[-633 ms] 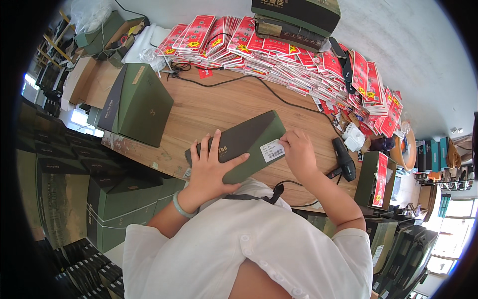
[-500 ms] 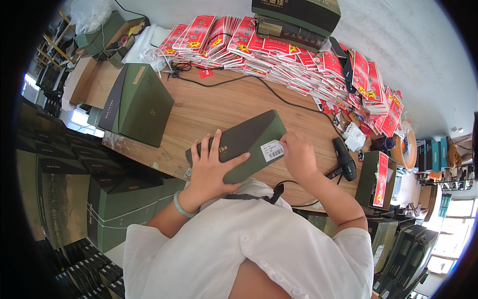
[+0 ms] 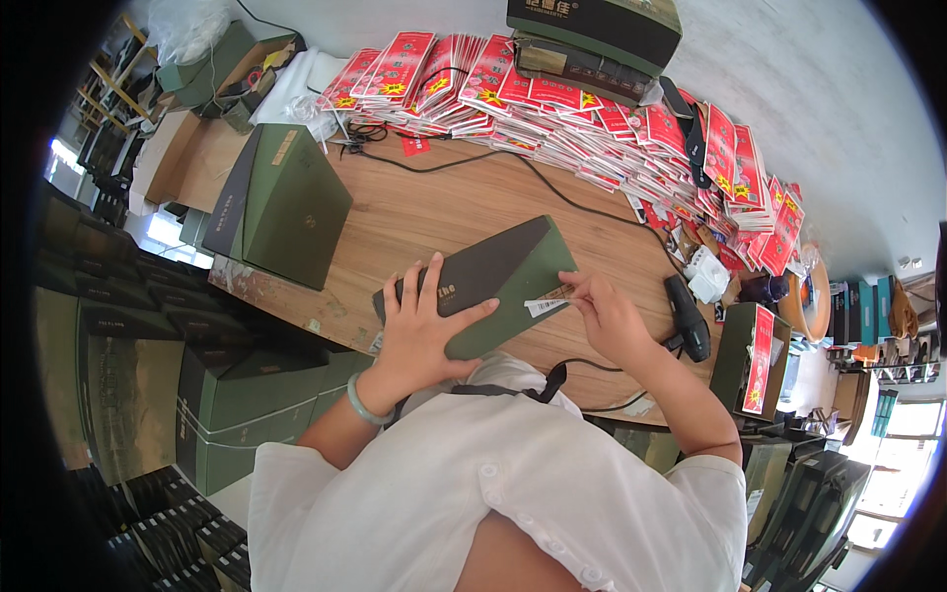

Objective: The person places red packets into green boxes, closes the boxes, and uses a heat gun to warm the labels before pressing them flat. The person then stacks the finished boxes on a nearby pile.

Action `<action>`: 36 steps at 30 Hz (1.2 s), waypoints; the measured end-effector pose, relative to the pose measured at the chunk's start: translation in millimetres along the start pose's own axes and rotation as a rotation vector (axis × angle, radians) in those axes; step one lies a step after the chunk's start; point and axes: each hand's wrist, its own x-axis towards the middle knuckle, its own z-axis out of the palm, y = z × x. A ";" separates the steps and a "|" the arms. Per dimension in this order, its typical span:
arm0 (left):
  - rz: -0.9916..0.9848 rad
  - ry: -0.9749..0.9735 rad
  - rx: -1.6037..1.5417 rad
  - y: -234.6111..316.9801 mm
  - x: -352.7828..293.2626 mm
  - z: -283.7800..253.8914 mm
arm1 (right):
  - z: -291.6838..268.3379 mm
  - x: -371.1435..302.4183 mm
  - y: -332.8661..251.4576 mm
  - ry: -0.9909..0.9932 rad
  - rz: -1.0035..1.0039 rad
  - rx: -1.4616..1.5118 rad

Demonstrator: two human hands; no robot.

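Observation:
A closed green and dark brown cardboard box (image 3: 533, 259) lies slantwise on the wooden table in front of me. My left hand (image 3: 419, 331) rests flat on its left part, fingers spread, with a pale bangle on the wrist. At the box's right end, my right hand (image 3: 612, 318) pinches the corner of a white barcode label (image 3: 542, 308). The label's upper part is lifted and curled over, its lower part still against the box. Light brown print shows on the surface just above it.
A black hair dryer (image 3: 688, 318) lies to the right, beside an upright box with a red card (image 3: 758, 357). Piled red packets (image 3: 552, 120) line the back, under stacked boxes (image 3: 592, 59). Another green box (image 3: 296, 212) stands at the left. A black cable (image 3: 562, 197) crosses the table.
My right hand has drawn slightly right and down, peeling up the upper part of the label, which was lying flat. My left hand stays in place on the box.

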 end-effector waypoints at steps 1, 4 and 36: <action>0.000 0.008 -0.003 -1.0 0.3 0.3 | 1.9 -2.6 3.1 0.023 -0.038 0.008; 0.005 0.031 -0.018 -1.9 1.6 0.7 | 18.8 -16.0 28.0 0.133 -0.141 0.157; -1.043 -0.094 0.158 -325.3 -21.6 -98.4 | 57.7 -26.3 1.6 0.410 0.201 0.764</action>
